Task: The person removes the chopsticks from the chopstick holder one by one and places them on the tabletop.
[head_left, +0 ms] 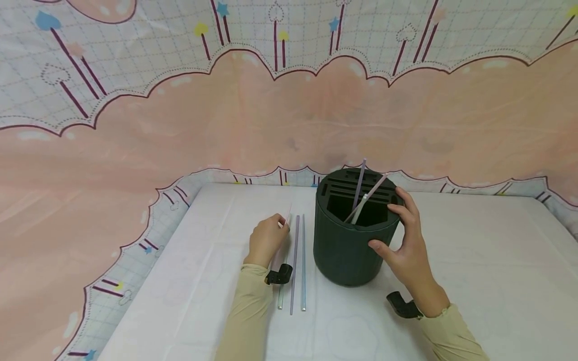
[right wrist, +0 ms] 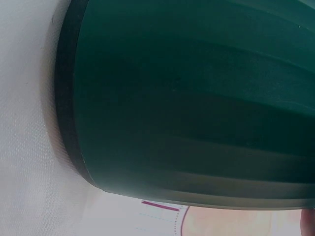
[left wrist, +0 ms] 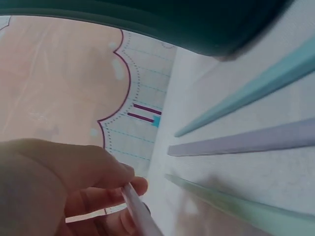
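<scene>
left hand point(head_left: 266, 240) pinches pink straw point(head_left: 287, 214) near its tip, light and bendy; right hand point(head_left: 408, 240) grips dark green holder point(head_left: 347, 250) rim, rigid

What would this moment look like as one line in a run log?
left hand: pinches pink straw | right hand: holds holder | in holder: three straws | on table: three straws
</scene>
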`<state>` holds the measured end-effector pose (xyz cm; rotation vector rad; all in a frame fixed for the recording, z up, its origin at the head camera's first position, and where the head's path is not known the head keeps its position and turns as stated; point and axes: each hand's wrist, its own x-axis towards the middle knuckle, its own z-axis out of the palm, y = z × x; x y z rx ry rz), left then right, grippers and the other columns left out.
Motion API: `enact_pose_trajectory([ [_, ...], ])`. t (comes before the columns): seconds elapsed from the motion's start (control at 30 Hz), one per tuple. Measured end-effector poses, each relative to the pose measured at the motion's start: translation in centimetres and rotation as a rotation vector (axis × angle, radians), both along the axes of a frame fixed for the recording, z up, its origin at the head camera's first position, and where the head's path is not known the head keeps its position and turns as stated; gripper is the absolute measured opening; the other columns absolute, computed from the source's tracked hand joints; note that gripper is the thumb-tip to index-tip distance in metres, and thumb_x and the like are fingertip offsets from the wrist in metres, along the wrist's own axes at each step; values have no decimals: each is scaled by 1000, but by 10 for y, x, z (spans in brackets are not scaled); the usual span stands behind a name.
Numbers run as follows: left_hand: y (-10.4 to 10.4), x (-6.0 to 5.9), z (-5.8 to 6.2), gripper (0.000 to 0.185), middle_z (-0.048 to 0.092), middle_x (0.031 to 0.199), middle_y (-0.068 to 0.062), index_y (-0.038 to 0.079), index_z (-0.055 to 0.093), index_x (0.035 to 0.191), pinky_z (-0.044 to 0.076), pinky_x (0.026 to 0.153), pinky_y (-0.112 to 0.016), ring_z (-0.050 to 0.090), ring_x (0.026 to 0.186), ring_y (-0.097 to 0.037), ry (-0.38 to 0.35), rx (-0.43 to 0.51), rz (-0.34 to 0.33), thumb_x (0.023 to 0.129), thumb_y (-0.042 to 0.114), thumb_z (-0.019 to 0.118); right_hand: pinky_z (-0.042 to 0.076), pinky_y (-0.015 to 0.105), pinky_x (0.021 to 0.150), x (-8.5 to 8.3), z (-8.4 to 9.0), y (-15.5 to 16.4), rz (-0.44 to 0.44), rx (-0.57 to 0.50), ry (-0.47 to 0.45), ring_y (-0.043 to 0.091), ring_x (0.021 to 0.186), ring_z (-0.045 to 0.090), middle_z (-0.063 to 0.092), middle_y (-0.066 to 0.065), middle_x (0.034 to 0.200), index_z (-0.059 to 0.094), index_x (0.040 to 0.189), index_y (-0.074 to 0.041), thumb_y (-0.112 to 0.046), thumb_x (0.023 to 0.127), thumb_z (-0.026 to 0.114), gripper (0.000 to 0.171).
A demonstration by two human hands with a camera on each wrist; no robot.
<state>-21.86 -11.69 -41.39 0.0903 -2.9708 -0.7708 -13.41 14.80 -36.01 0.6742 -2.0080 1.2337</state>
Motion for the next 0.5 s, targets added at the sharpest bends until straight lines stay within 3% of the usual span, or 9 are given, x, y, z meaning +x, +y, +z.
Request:
enact_pose_trajectory([
  [0.17, -2, 0, -7, 15, 59, 71, -1, 14, 63, 90, 38, 46, -30, 51, 56, -17, -48, 24, -29, 85, 24, 53, 15, 57, 100, -2, -1, 1, -1, -1, -1, 34, 130, 16, 20, 23, 141, 36, 120, 9, -52, 78, 59, 77],
  [0.27, -3, 0, -12, 15, 59, 71, -1, 12, 61, 91, 39, 48, -29, 51, 57, -16, -77, 31, -55, 85, 22, 53, 16, 55, 101, -9, -12, 7, -8, 5, -7, 33, 131, 16, 20, 17, 143, 37, 122, 5, -53, 76, 60, 77],
  [0.4, -4, 1, -15, 15, 55, 58, 0, 10, 60, 94, 39, 47, -28, 50, 49, -16, -80, 39, -67, 84, 20, 56, 16, 53, 102, -20, -27, 15, -11, 11, -9, 32, 131, 16, 19, 10, 145, 38, 125, 0, -54, 73, 63, 79],
  [0.5, -5, 1, -16, 18, 53, 54, -1, 10, 59, 99, 38, 45, -28, 49, 45, -16, -76, 48, -75, 84, 19, 57, 16, 52, 102, -21, -28, 17, -9, 10, -8, 33, 131, 16, 19, 11, 145, 38, 125, 0, -54, 73, 63, 79],
])
